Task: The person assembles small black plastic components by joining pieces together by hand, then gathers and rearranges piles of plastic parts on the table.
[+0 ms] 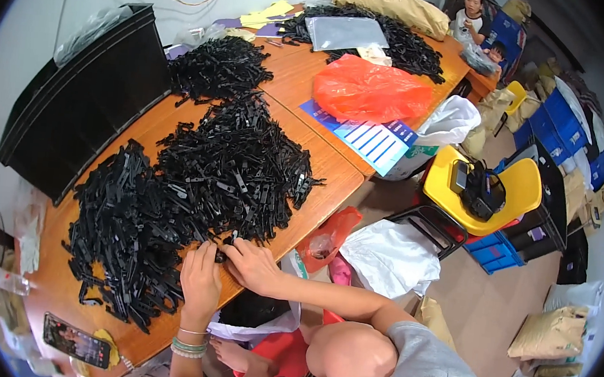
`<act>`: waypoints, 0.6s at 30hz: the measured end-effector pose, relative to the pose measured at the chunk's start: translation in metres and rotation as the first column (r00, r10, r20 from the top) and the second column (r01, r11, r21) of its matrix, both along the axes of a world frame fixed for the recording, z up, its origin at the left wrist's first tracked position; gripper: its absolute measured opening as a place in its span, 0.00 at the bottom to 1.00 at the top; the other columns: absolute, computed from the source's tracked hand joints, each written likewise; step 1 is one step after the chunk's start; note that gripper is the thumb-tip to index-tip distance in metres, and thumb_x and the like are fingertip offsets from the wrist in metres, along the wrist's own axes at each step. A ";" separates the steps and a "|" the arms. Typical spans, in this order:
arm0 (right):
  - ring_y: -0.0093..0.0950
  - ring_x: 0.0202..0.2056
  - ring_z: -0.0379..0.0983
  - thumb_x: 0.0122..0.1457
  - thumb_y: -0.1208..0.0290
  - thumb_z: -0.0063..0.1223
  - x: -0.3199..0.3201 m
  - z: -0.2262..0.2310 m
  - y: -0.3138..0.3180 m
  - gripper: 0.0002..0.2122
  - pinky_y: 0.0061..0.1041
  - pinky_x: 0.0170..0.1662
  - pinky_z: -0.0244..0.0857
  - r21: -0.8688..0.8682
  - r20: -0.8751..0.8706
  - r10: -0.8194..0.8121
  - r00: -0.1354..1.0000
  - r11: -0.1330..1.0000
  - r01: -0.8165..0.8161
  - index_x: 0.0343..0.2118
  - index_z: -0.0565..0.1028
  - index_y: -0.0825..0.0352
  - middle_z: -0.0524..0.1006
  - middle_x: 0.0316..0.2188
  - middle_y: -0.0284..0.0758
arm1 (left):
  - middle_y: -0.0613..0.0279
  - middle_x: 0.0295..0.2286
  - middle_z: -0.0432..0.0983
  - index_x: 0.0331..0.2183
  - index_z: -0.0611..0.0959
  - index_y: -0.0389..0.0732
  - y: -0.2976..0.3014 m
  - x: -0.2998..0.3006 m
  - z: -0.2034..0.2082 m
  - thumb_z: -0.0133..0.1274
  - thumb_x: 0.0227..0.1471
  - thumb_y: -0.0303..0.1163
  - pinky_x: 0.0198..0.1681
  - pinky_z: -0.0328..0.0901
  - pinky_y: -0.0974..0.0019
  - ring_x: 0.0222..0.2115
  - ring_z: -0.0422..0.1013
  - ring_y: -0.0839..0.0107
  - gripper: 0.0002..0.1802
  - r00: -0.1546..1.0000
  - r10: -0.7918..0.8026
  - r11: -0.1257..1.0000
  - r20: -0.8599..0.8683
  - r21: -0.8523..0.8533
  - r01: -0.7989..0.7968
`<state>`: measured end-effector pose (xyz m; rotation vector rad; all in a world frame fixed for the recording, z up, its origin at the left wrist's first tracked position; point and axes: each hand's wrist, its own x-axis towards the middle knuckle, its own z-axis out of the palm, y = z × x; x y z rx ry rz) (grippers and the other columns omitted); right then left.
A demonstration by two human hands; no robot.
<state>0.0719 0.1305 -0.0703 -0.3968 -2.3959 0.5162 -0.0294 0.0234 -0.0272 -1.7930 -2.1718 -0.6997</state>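
Observation:
My left hand (200, 280) and my right hand (254, 265) meet at the table's front edge, fingers pinched together around a small black plastic part (220, 256). Its exact shape is mostly hidden by my fingers. Right beyond my hands spreads a large heap of thin black plastic clip-like pieces (235, 167). A second heap of similar long black pieces (120, 222) lies to the left, running into the first. Below my hands, an open white bag (289, 318) with black contents sits by my legs.
A tall black crate (93, 96) stands at the left. More black pieces lie at the back, near a red plastic bag (370, 90). A phone (76, 340) rests at the near left corner. To the right is a yellow chair (483, 191); two people sit far off.

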 end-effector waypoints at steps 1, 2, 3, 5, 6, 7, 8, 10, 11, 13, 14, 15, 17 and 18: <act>0.35 0.26 0.69 0.49 0.73 0.54 0.001 -0.004 0.001 0.15 0.31 0.25 0.64 -0.049 -0.082 0.033 0.996 0.998 -0.037 0.41 0.69 0.65 0.67 0.27 0.36 | 0.50 0.37 0.72 0.39 0.75 0.32 0.000 0.002 0.000 0.52 0.42 0.19 0.41 0.63 0.60 0.36 0.67 0.54 0.17 0.994 0.018 0.996 0.108 0.085 -0.027; 0.34 0.26 0.69 0.49 0.74 0.55 0.001 -0.001 0.001 0.13 0.30 0.24 0.63 -0.047 -0.139 0.030 0.990 0.998 -0.037 0.38 0.70 0.66 0.67 0.26 0.36 | 0.50 0.36 0.71 0.38 0.75 0.33 0.000 0.004 0.002 0.53 0.42 0.17 0.41 0.63 0.61 0.35 0.68 0.54 0.16 0.976 0.030 0.984 0.218 0.163 -0.067; 0.34 0.26 0.69 0.49 0.74 0.55 0.001 0.001 0.002 0.13 0.30 0.24 0.63 -0.046 -0.138 0.024 0.990 0.998 -0.031 0.38 0.70 0.66 0.67 0.26 0.36 | 0.50 0.36 0.71 0.38 0.75 0.33 -0.002 0.006 0.005 0.53 0.42 0.17 0.41 0.63 0.61 0.35 0.68 0.54 0.16 0.976 0.024 0.985 0.218 0.163 -0.061; 0.36 0.28 0.70 0.49 0.76 0.52 0.002 0.005 0.002 0.11 0.30 0.25 0.65 -0.051 -0.211 0.059 0.976 0.996 -0.072 0.36 0.68 0.69 0.68 0.28 0.38 | 0.53 0.33 0.72 0.36 0.75 0.32 -0.006 0.011 0.014 0.55 0.43 0.18 0.37 0.64 0.65 0.32 0.68 0.59 0.14 0.949 0.108 0.943 0.297 0.271 -0.193; 0.36 0.28 0.70 0.49 0.76 0.52 0.002 0.004 0.003 0.11 0.30 0.25 0.65 -0.049 -0.209 0.055 0.976 0.997 -0.066 0.36 0.68 0.69 0.68 0.28 0.38 | 0.56 0.32 0.72 0.36 0.74 0.33 -0.009 0.015 0.016 0.54 0.47 0.20 0.36 0.63 0.69 0.31 0.68 0.67 0.11 0.917 0.150 0.938 0.368 0.239 -0.250; 0.36 0.28 0.71 0.49 0.76 0.53 0.001 0.002 0.004 0.11 0.29 0.25 0.66 -0.042 -0.250 0.070 0.966 0.996 -0.083 0.36 0.68 0.69 0.68 0.29 0.38 | 0.56 0.32 0.72 0.36 0.74 0.33 -0.012 0.021 0.017 0.54 0.47 0.20 0.36 0.63 0.69 0.31 0.68 0.67 0.11 0.917 0.145 0.939 0.371 0.240 -0.245; 0.36 0.28 0.71 0.49 0.77 0.53 -0.001 0.001 0.004 0.11 0.29 0.25 0.66 -0.035 -0.295 0.086 0.952 0.994 -0.101 0.36 0.68 0.69 0.68 0.30 0.38 | 0.56 0.32 0.73 0.35 0.73 0.33 -0.015 0.028 0.018 0.52 0.49 0.20 0.36 0.63 0.70 0.31 0.68 0.69 0.09 0.819 0.100 0.915 0.566 0.270 -0.298; 0.36 0.28 0.71 0.49 0.77 0.53 -0.003 -0.001 0.004 0.11 0.28 0.26 0.66 -0.034 -0.329 0.080 0.941 0.995 -0.096 0.36 0.69 0.69 0.69 0.30 0.38 | 0.57 0.31 0.74 0.35 0.70 0.33 -0.017 0.040 0.016 0.45 0.54 0.21 0.34 0.64 0.73 0.31 0.70 0.74 0.04 0.656 -0.047 0.860 0.753 0.365 -0.357; 0.35 0.28 0.71 0.49 0.77 0.53 -0.003 -0.002 0.004 0.11 0.28 0.26 0.67 -0.031 -0.365 0.078 0.928 0.995 -0.096 0.37 0.69 0.69 0.69 0.30 0.38 | 0.57 0.31 0.74 0.35 0.70 0.33 -0.020 0.044 0.017 0.45 0.54 0.21 0.34 0.64 0.73 0.31 0.70 0.74 0.04 0.658 -0.053 0.861 0.751 0.368 -0.351; 0.35 0.28 0.71 0.49 0.77 0.54 -0.001 -0.004 0.002 0.11 0.28 0.26 0.67 -0.018 -0.378 0.084 0.922 0.995 -0.098 0.36 0.69 0.69 0.70 0.29 0.38 | 0.56 0.29 0.74 0.34 0.68 0.34 -0.027 0.051 0.019 0.44 0.55 0.22 0.34 0.65 0.74 0.29 0.71 0.73 0.04 0.424 -0.136 0.859 0.895 0.320 -0.399; 0.35 0.28 0.71 0.49 0.77 0.54 -0.001 -0.003 0.002 0.11 0.28 0.27 0.67 -0.006 -0.388 0.097 0.916 0.994 -0.108 0.36 0.70 0.69 0.70 0.29 0.38 | 0.57 0.24 0.74 0.35 0.69 0.33 -0.025 0.057 0.017 0.43 0.57 0.26 0.25 0.64 0.76 0.21 0.70 0.75 0.06 0.358 -0.127 0.831 0.925 0.296 -0.471; 0.35 0.28 0.71 0.49 0.77 0.54 -0.001 -0.003 0.003 0.11 0.28 0.27 0.67 0.001 -0.392 0.095 0.915 0.995 -0.103 0.36 0.70 0.69 0.70 0.29 0.38 | 0.57 0.24 0.74 0.35 0.69 0.33 -0.027 0.057 0.020 0.43 0.57 0.26 0.25 0.64 0.76 0.21 0.70 0.75 0.06 0.362 -0.134 0.831 0.922 0.304 -0.466; 0.36 0.28 0.71 0.50 0.76 0.55 0.000 -0.001 0.002 0.10 0.28 0.27 0.67 -0.011 -0.419 0.121 0.900 0.990 -0.138 0.35 0.70 0.69 0.71 0.28 0.38 | 0.57 0.19 0.72 0.35 0.69 0.33 -0.036 0.059 0.028 0.44 0.56 0.26 0.18 0.58 0.78 0.13 0.65 0.77 0.06 0.062 -0.082 0.909 0.995 0.100 -0.404; 0.36 0.28 0.71 0.51 0.76 0.54 0.002 0.001 0.001 0.09 0.29 0.27 0.66 -0.026 -0.421 0.126 0.898 0.988 -0.151 0.35 0.70 0.69 0.71 0.28 0.38 | 0.58 0.17 0.71 0.37 0.70 0.32 -0.039 0.057 0.017 0.41 0.58 0.34 0.11 0.50 0.78 0.08 0.58 0.80 0.13 0.041 -0.059 0.922 0.997 0.071 -0.380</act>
